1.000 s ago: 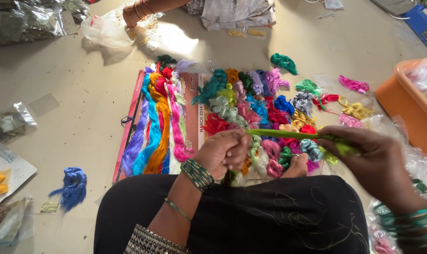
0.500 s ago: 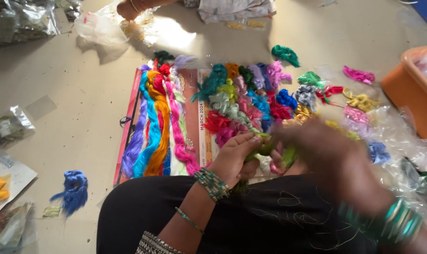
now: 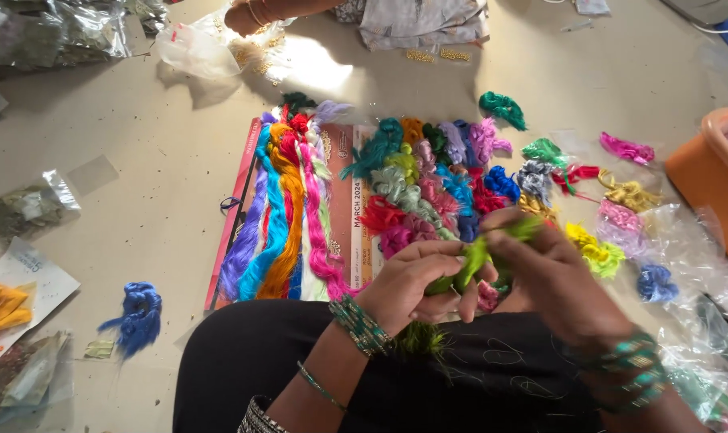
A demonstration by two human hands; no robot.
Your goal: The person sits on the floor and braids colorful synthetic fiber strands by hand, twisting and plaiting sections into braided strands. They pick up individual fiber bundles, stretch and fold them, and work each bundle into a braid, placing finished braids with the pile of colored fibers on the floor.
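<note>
Green thread bundle (image 3: 470, 265): above the lap, near edge of the calendar sheet (image 3: 349, 210); long axis slants up-right.
Left hand (image 3: 408, 287): fingers closed, pinching its lower end.
Right hand (image 3: 558, 273): fingers curled around its upper end.
Packages: clear bags (image 3: 32, 207) left of the calendar; orange tub (image 3: 705, 178) right.

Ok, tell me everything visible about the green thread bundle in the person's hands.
The green thread bundle is a slim, glossy hank of silky lime-green strands, darker toward its lower end. It slants from upper right to lower left above the black-clothed lap. The left hand pinches its lower part; the right hand covers its upper end. A frayed dark-green tuft shows below the left hand.
</note>
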